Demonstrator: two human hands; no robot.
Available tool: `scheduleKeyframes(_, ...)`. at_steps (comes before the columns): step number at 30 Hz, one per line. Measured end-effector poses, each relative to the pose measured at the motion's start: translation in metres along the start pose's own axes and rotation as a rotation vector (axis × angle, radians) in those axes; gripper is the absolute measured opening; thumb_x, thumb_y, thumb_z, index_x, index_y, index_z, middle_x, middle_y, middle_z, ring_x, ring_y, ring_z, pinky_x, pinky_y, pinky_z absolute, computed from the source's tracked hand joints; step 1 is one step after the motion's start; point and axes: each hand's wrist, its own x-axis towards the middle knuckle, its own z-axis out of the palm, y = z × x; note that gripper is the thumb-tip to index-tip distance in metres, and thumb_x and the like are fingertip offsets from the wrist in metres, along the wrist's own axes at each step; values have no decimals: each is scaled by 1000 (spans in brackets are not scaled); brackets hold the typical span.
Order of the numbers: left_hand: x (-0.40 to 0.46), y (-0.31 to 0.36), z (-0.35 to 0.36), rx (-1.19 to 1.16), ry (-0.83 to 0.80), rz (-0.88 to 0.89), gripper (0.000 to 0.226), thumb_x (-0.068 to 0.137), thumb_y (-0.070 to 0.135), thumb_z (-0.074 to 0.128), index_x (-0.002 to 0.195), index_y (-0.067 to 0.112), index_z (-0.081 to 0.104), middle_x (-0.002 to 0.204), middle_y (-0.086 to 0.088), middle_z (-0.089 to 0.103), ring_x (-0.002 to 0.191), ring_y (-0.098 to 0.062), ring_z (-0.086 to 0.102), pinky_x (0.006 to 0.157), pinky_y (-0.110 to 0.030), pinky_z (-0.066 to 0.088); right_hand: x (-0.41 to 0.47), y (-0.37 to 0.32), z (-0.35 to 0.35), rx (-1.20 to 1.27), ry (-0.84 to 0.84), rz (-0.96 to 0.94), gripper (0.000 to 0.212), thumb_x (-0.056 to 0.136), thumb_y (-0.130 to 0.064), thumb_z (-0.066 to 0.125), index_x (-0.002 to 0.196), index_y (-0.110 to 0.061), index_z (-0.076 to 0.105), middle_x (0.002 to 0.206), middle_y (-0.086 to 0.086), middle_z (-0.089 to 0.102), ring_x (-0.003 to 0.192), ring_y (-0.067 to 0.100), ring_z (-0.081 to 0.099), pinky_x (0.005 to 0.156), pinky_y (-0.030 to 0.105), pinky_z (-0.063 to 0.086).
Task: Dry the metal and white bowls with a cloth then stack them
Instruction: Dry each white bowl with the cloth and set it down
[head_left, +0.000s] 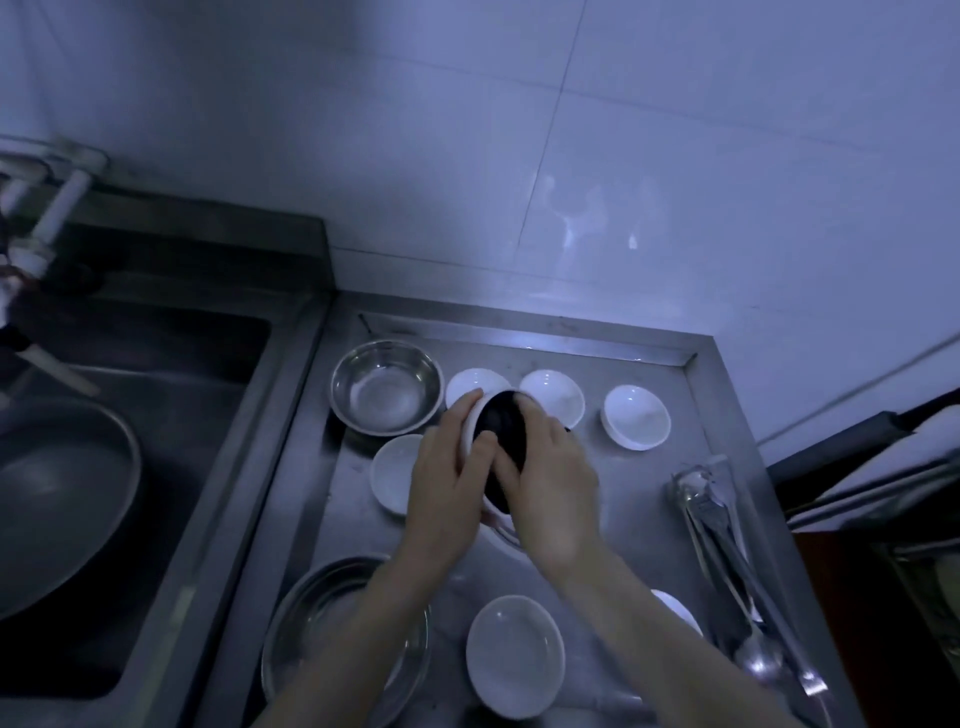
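Left hand (447, 467) cradles the small white ceramic bowl (474, 431) by its rim, tilted above the steel surface (639, 519); right hand (550, 478) presses a dark cloth (501, 431) inside. Likely slick and breakable, so keep gripping the rim.

My feed is dim and blue-tinted. The one bright patch is a glare on the surface (530, 340) toward twelve o'clock, under the tiled wall (675, 156). The sink (156, 364) at nine o'clock sits in deep shadow (its tap smeared by blur). Straight edges bow toward the frame's corners, and detail is soft throughout.
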Motion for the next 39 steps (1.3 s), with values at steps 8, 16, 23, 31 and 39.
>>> scheduleKeyframes(8, 1, 7, -30, -107, 95, 27, 36, 102, 30, 46, 137, 29, 51, 117, -1, 63, 94, -4, 68, 52, -15, 53, 7, -4, -3, 207, -266, -415, 56, 70, -1, 60, 120, -25, 64, 122, -10, 64, 115, 15, 49, 102, 25, 38)
scheduleKeyframes(16, -16, 31, -20, -72, 77, 74, 31, 106, 19, 41, 134, 23, 54, 116, 5, 64, 91, 8, 65, 57, -7, 50, 31, 24, -44, -143, -304, -940, 32, 87, -13, 44, 99, -26, 71, 122, -10, 64, 122, 23, 51, 99, 34, 45)
scheduleKeyframes(23, -23, 32, 14, 46, 149, 146, 33, 102, 31, 46, 135, 31, 53, 124, 14, 62, 114, 0, 58, 90, -27, 55, -8, 16, -26, -23, 57, -304, 42, 91, -34, 50, 130, -20, 54, 122, 0, 62, 97, 27, 53, 82, 36, 49)
scheduleKeyframes(31, -18, 32, 23, -82, 154, -5, 26, 95, 54, 43, 120, 59, 52, 117, 21, 62, 113, -18, 62, 85, -59, 56, 11, 35, -78, 295, 138, -182, 29, 79, -30, 74, 105, -27, 63, 96, -12, 65, 92, 12, 53, 80, 26, 43)
scheduleKeyframes(39, -15, 40, 39, -185, 128, -113, 28, 102, 41, 45, 130, 46, 49, 129, 10, 53, 112, -19, 59, 65, -47, 62, 52, 46, -119, 332, 86, -54, 11, 89, -32, 63, 84, -25, 71, 79, -9, 70, 82, 13, 63, 75, 25, 44)
